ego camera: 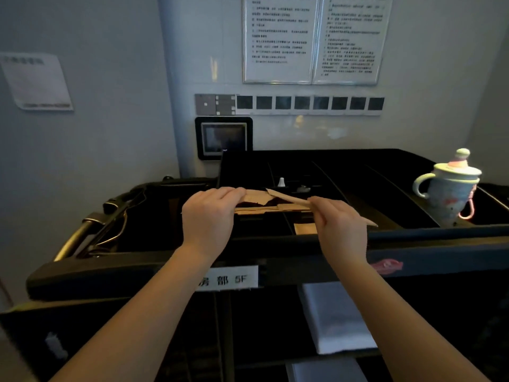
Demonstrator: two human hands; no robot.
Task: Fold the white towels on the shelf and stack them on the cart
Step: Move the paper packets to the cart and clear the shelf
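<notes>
A black housekeeping cart fills the lower half of the view. Folded white towels lie on a shelf inside it, below my right forearm, and another white towel shows on the shelf underneath. Over the cart's top tray, my left hand pinches one end of a torn brown cardboard piece. My right hand grips a thin brown cardboard strip that sticks out past both sides of the fist. More brown cardboard lies in the tray compartment below.
A pale lidded cup with a pink loop stands on the cart top at the right. Metal hangers lie in the left bin. A white label is on the cart's front rail. A wall screen and notice boards hang behind.
</notes>
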